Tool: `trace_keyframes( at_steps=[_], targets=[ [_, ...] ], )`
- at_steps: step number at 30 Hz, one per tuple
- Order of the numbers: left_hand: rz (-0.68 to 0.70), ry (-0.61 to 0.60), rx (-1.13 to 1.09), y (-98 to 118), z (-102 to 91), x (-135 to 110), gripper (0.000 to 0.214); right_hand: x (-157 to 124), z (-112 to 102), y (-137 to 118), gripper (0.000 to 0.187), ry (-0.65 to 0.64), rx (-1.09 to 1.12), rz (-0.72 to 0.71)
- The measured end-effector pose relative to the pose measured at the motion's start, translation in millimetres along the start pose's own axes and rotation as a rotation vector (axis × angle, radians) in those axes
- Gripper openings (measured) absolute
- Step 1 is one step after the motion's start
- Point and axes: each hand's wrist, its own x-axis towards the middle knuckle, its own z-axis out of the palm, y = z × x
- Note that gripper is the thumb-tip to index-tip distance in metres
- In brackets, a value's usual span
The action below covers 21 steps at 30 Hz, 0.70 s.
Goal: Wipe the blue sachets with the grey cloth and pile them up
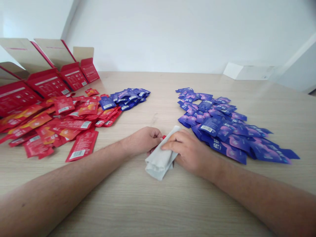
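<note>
Low over the middle of the table, my right hand [189, 149] is closed on a folded white cloth [159, 161], which hangs down toward me. Close beside it, my left hand [148, 140] has its fingers pinched together against the cloth's upper left side. A small red piece [164, 137] peeks out between the two hands; the rest of it is hidden, so its kind cannot be made out. Blue-purple sachets [232, 131] lie in a heap just right of my right hand. Left of my left hand spreads a heap of red and orange sachets [81, 123].
A smaller pile of blue sachets [128, 97] touches the red heap's far side. Several red cardboard boxes [50, 82] with raised flaps stand at the back left. At the back right, a white box [247, 71] rests near the wall on the wooden table [138, 204].
</note>
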Motion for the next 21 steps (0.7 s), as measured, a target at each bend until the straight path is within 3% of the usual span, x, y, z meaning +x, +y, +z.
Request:
trace_keyframes(
  at_steps=[4,8,13,18,21],
  targets=[
    [0.032,0.004,0.028,-2.2,-0.1,1.2,0.022,0.3,0.5,0.1,0.028,-0.087,0.009,-0.127],
    [-0.004,0.030,0.001,-3.8,0.7,0.8,0.021,-0.6,0.0,4.7,0.039,0.023,-0.029,0.050],
    [0.038,0.009,0.048,-2.3,-0.2,-1.9,0.024,-0.8,0.3,-3.6,0.030,-0.073,0.016,-0.143],
    [-0.010,0.013,0.024,0.9,-0.8,-2.7,0.023,0.0,-2.3,0.0,0.040,0.011,-0.021,0.036],
    [0.016,0.013,0.032,2.2,-1.1,-4.1,0.025,-0.2,-2.1,-5.3,0.033,-0.047,0.024,-0.065]
  ],
)
